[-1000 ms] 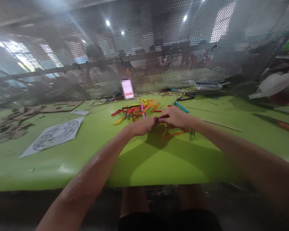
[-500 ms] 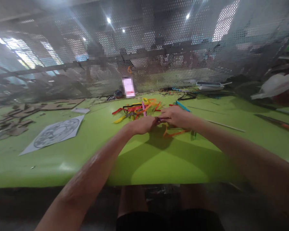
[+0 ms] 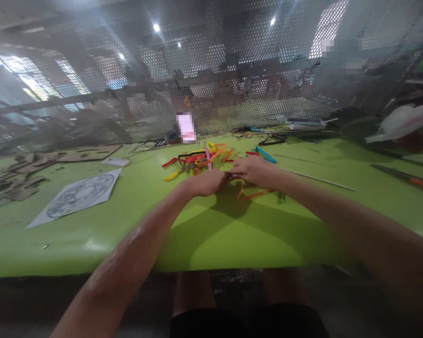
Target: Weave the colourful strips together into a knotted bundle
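Observation:
My left hand (image 3: 211, 182) and my right hand (image 3: 253, 170) meet over the green table, fingertips pinched together. Between them shows a sliver of a small purple piece (image 3: 232, 176); most of it is hidden by the fingers. Just beyond my left hand lies a loose pile of coloured strips, with a red strip (image 3: 193, 159), a yellow strip (image 3: 172, 175) and a pink strip (image 3: 209, 159) among them. A bent orange strip (image 3: 256, 195) rests below my right hand, and a blue strip (image 3: 267, 155) lies behind it.
A sheet with a round printed pattern (image 3: 82, 195) and cardboard scraps (image 3: 28, 171) lie at left. A phone (image 3: 186, 127) stands against the mesh screen (image 3: 225, 89). To the right are a thin stick (image 3: 320, 179), a white tray (image 3: 305, 124), an orange-handled tool (image 3: 421, 183) and a plastic bag (image 3: 405, 123).
The whole view has shifted very slightly. Both hands keep the same pinch at the same spot, and the strips lie as before.

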Demonstrator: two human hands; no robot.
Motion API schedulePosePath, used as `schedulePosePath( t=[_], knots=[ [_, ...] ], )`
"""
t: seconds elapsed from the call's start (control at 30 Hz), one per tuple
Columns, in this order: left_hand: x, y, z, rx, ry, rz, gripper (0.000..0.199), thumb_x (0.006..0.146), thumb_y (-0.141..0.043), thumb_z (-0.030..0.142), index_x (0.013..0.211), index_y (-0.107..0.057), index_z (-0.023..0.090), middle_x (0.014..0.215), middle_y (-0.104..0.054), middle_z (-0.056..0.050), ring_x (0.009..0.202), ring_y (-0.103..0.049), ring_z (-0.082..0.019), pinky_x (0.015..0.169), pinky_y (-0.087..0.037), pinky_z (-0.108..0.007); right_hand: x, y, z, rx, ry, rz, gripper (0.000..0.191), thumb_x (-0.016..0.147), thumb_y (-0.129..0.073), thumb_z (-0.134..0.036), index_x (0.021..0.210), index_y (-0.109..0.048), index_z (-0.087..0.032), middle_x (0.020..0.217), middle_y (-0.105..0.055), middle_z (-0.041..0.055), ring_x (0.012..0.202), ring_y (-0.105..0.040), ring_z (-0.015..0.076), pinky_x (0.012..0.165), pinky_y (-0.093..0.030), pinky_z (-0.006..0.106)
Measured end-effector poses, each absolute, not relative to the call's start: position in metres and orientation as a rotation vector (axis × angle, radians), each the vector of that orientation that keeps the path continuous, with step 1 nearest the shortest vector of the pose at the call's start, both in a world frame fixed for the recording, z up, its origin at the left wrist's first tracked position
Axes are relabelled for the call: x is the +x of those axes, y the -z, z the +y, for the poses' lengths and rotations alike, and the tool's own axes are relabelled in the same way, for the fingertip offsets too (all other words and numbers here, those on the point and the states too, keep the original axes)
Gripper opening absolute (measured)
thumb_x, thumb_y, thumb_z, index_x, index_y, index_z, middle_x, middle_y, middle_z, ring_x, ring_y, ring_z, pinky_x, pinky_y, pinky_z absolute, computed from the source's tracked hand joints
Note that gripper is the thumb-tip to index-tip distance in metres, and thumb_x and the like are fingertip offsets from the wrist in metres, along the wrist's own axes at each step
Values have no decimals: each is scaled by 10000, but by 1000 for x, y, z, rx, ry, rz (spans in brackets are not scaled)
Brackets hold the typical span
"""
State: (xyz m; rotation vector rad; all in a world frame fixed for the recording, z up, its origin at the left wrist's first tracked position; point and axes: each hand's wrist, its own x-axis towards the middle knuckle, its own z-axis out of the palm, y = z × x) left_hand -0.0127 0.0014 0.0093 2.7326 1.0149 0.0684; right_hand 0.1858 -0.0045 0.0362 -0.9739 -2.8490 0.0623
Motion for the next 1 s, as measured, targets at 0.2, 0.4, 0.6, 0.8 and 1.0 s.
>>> schedulePosePath(
  t=[0.2, 0.4, 0.6, 0.8, 1.0],
  knots=[
    [-14, -5, 6, 2745, -37, 1025, 154, 812, -439, 38, 797, -541, 152, 679, -551, -20, 557, -391, -115, 533, -292, -268, 184, -35, -5, -987, -32, -2868, 321, 984, -432, -213, 1028, -743, -147, 1025, -703, 150, 931, -605, 255, 841, -408, 339],
    [-14, -4, 4, 2752, 32, 1057, 157, 817, -430, 58, 729, -515, 156, 660, -552, -25, 547, -410, -117, 520, -276, -267, 179, -35, -11, -1134, -1, -2863, 309, 966, -447, -194, 931, -754, -204, 994, -720, 110, 902, -626, 238, 804, -426, 308],
    [-15, 1, 8, 2775, 23, 1095, 212, 939, -377, 156, 932, -588, 137, 869, -674, -95, 667, -539, -156, 594, -353, -268, 175, -36, -14, -1196, 95, -2889, 310, 952, -444, -146, 930, -753, -152, 994, -727, 136, 883, -638, 231, 766, -435, 300],
    [-16, -6, 7, 2758, -39, 1285, 280, 1001, -378, 302, 967, -592, 125, 911, -669, -115, 721, -549, -184, 649, -386, -294, 183, -33, -4, -1153, 164, -2854, 285, 974, -465, -177, 994, -746, -133, 1023, -730, 126, 951, -653, 230, 791, -440, 298],
    [-16, -9, 6, 2757, -32, 1290, 339, 1014, -347, 320, 922, -611, 131, 837, -646, -89, 670, -522, -169, 659, -383, -294, 190, -31, 2, -1131, 151, -2830, 259, 985, -509, -256, 965, -757, -183, 1003, -746, 89, 925, -661, 215, 792, -443, 301]
  ],
)
